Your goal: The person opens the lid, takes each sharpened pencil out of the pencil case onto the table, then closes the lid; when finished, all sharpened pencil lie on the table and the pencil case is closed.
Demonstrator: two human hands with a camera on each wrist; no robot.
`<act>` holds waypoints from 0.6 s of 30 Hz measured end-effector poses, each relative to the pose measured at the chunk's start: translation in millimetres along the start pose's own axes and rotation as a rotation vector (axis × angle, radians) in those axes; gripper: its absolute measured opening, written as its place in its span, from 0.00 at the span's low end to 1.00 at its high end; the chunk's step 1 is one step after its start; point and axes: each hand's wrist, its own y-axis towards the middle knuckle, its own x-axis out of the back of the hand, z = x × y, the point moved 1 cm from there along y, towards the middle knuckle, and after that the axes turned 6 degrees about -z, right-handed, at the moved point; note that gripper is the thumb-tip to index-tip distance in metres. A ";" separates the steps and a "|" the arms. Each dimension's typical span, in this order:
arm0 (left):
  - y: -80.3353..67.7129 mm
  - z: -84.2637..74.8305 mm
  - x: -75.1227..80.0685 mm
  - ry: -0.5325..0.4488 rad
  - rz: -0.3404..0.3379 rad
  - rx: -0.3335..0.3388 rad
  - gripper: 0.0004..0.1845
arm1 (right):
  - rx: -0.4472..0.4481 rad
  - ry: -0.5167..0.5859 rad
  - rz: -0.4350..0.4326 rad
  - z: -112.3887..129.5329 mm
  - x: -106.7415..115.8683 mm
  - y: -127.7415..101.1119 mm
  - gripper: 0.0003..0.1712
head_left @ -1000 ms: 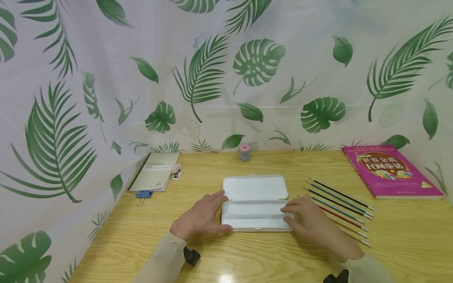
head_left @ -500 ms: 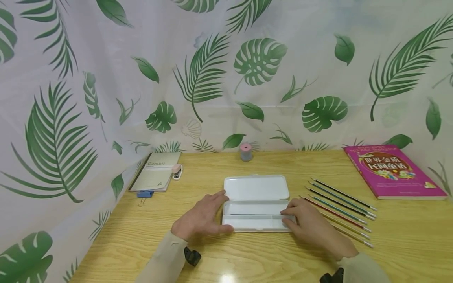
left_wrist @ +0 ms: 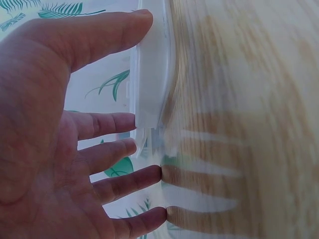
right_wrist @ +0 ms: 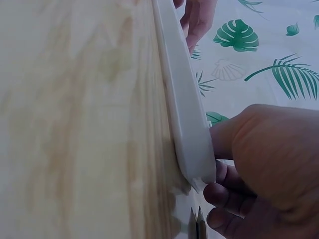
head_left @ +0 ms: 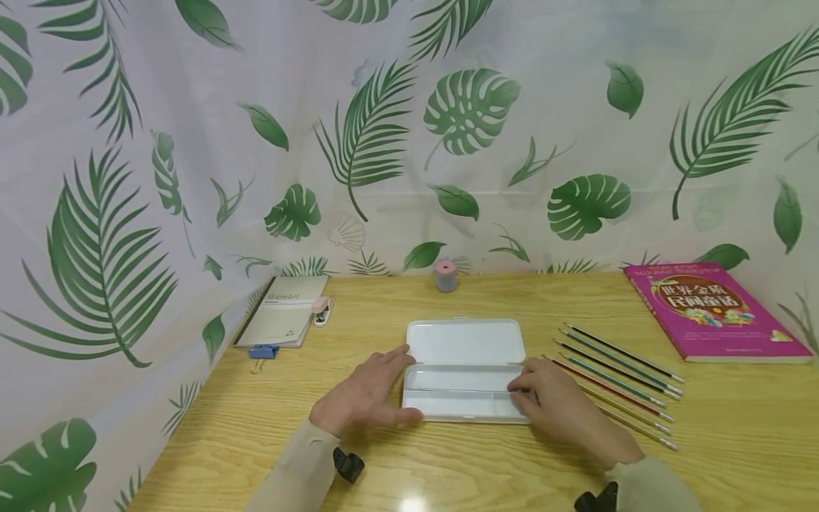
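A white pencil case (head_left: 448, 406) lies on the table with its hinged lid (head_left: 466, 341) folded back. Its lower half has a long inner divider and a small compartment at the right. My left hand (head_left: 365, 391) rests at the case's left end, fingers spread and nearly straight; in the left wrist view the thumb (left_wrist: 114, 36) touches the case edge. At the right end, my right hand (head_left: 559, 402) curls over the rim, thumb and index finger pinching near the inner divider. The right wrist view shows its other fingers (right_wrist: 227, 199) bent below the case's end.
Several pencils (head_left: 617, 366) lie slanted right of the case, near my right hand. A pink book (head_left: 710, 313) sits at the back right. Behind the case stands a pink-topped grey container (head_left: 446, 276). At left are a notebook (head_left: 281, 313), a small stapler (head_left: 322, 311) and a blue binder clip (head_left: 263, 352).
My right thumb and index finger have drawn closer together at the case's inner divider. The left hand has stayed in place, and the case remains about where it was.
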 end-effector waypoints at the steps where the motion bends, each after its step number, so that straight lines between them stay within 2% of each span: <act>1: -0.2 -0.4 0.0 -0.002 0.001 0.000 0.45 | -0.001 0.002 -0.004 -0.1 -0.2 -0.4 0.04; 5: -0.5 -1.6 0.3 -0.009 0.002 0.004 0.46 | 0.016 -0.007 -0.023 0.4 -0.7 -1.3 0.02; 10: -0.2 -1.4 0.0 -0.010 0.006 0.006 0.46 | 0.027 -0.046 -0.014 2.9 -0.4 -1.1 0.05; 18: 0.8 -1.4 -0.4 0.003 0.009 0.012 0.46 | -0.039 -0.043 0.038 3.5 -0.5 1.9 0.06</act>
